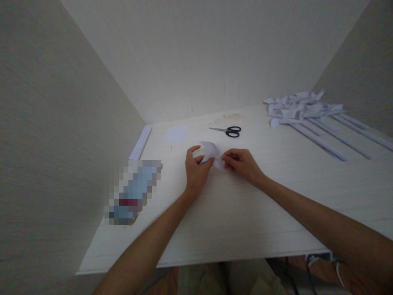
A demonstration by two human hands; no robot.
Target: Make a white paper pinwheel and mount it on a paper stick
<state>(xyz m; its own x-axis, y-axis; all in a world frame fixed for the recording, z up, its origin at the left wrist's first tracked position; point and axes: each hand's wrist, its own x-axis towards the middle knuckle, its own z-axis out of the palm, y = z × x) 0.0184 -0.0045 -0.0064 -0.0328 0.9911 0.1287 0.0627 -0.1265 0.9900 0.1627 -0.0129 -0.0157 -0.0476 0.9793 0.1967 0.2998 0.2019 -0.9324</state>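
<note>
We see the left hand (196,168) and right hand (241,163) both pinched on a folded white paper piece (211,153) just above the table (245,213) centre, steadying each side, with scissors (229,130) lying beyond and finished paper shapes (294,107) piled far right.

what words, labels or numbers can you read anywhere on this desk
No text can be read anywhere.
The flat object at the left edge of the table is pixelated, so any print on it is unreadable.
The folded white paper between the left hand and right hand looks blank, as does the small paper square.
The scissors show no legible mark.
</note>
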